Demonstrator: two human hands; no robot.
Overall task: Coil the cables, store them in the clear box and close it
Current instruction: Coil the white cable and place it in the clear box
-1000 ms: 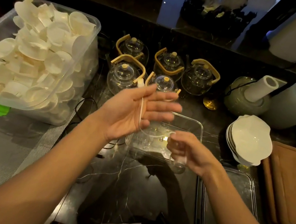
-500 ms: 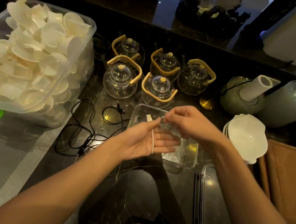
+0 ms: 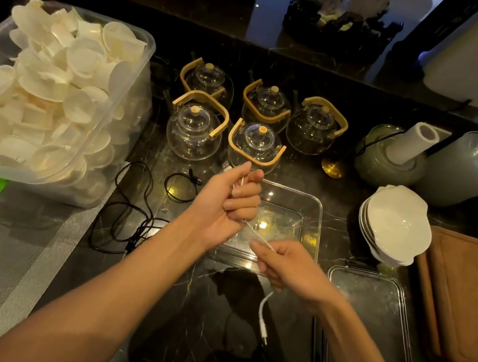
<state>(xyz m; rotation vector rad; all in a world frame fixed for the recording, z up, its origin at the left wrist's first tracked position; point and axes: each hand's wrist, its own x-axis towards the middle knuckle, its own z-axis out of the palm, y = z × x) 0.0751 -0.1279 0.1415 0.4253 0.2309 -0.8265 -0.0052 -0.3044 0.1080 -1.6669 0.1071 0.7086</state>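
Observation:
My left hand (image 3: 233, 201) is fisted around loops of a white cable (image 3: 263, 313) just over the near-left part of the clear box (image 3: 317, 212), which stands open on the dark marble counter. My right hand (image 3: 289, 267) pinches the same cable a little nearer to me; its free end with a plug dangles below that hand. The box's clear lid (image 3: 370, 330) lies flat to the right of the box. A loose black cable (image 3: 126, 213) sprawls on the counter left of the box, and a small coiled black cable (image 3: 180, 185) lies beside it.
A big clear tub (image 3: 126, 94) heaped with white cups fills the left. Several glass teapots (image 3: 255, 146) with wooden handles stand behind the box. Stacked white bowls (image 3: 393, 224), a brown board (image 3: 464, 294) and a paper roll (image 3: 409, 142) sit to the right.
My left hand went from open palm to a fist around the white cable. My right hand moved from behind the left hand to nearer me, drawing the cable down; its plug end now hangs free.

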